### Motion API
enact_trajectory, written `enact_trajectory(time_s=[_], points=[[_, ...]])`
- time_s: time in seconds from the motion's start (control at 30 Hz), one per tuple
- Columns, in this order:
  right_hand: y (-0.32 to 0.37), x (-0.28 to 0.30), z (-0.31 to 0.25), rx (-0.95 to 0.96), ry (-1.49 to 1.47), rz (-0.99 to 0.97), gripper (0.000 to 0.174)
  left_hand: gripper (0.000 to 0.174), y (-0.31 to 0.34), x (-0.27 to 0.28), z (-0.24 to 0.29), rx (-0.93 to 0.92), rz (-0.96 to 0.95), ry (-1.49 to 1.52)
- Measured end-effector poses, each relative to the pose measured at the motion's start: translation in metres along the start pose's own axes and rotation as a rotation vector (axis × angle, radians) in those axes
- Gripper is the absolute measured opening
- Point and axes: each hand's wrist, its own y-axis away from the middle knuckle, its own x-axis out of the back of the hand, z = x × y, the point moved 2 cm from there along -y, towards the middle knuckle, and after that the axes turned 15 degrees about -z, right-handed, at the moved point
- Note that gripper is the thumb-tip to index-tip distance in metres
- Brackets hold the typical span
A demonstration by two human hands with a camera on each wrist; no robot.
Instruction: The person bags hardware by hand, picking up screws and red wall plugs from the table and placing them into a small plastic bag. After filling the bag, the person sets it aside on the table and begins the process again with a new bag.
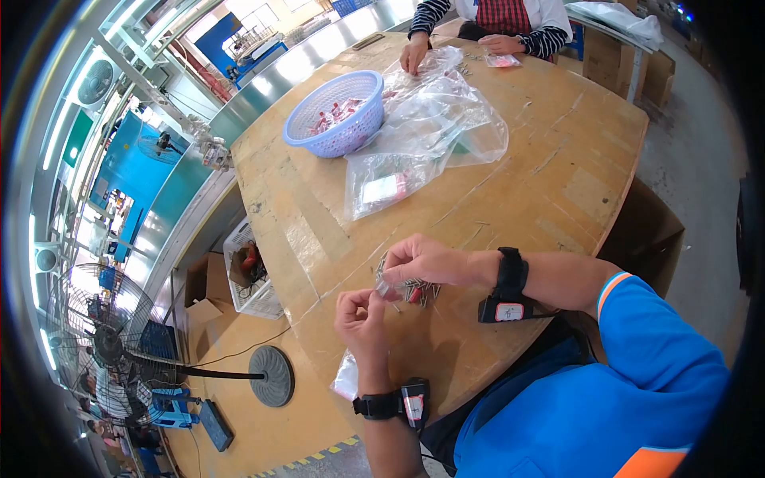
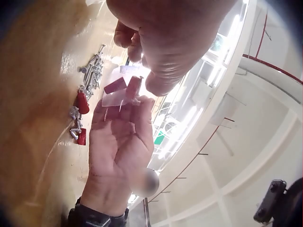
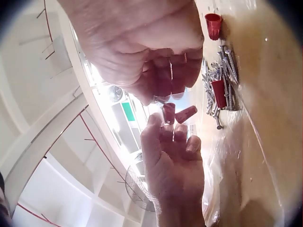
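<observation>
My left hand (image 1: 363, 323) pinches a small clear plastic bag (image 2: 112, 98) between thumb and fingers. Opposite it, the fingertips of my right hand (image 1: 430, 261) pinch the same bag. Two red tapered plastic caps (image 3: 186, 114) show at the bag, between the hands. Below, on the table, lies a loose pile of silver screws (image 2: 92, 71). Among those screws sits another red cap (image 3: 218, 94), and one more cap (image 3: 213, 26) stands at the pile's edge in the right wrist view. Fingers hide part of the bag.
A blue basket (image 1: 339, 143) of small red-and-clear packets stands on the wooden table (image 1: 558, 167). Beside it spreads a large clear plastic bag (image 1: 458, 119). Across the table another person's hands (image 1: 414, 56) handle items. A floor fan (image 1: 107, 346) stands at left.
</observation>
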Motion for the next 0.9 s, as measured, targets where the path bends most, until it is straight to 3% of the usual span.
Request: enact_trajectory(time_s=[0.33, 0.53, 0.73, 0.9], points=[[0.005, 0.001, -0.007, -0.086, -0.169, 0.016, 0.015, 0.010, -0.001, -0.006, 0.001, 0.101, 0.033, 0.201], [-0.002, -0.002, 0.002, 0.023, 0.047, 0.006, 0.016, 0.012, 0.001, -0.007, 0.003, 0.143, -0.065, 0.229], [-0.001, 0.001, 0.006, -0.040, -0.103, -0.047, 0.015, 0.014, 0.002, -0.008, 0.004, 0.179, -0.085, 0.276], [0.000, 0.000, 0.002, 0.023, -0.042, -0.020, 0.013, 0.016, 0.002, -0.005, 0.000, 0.199, -0.078, 0.347]])
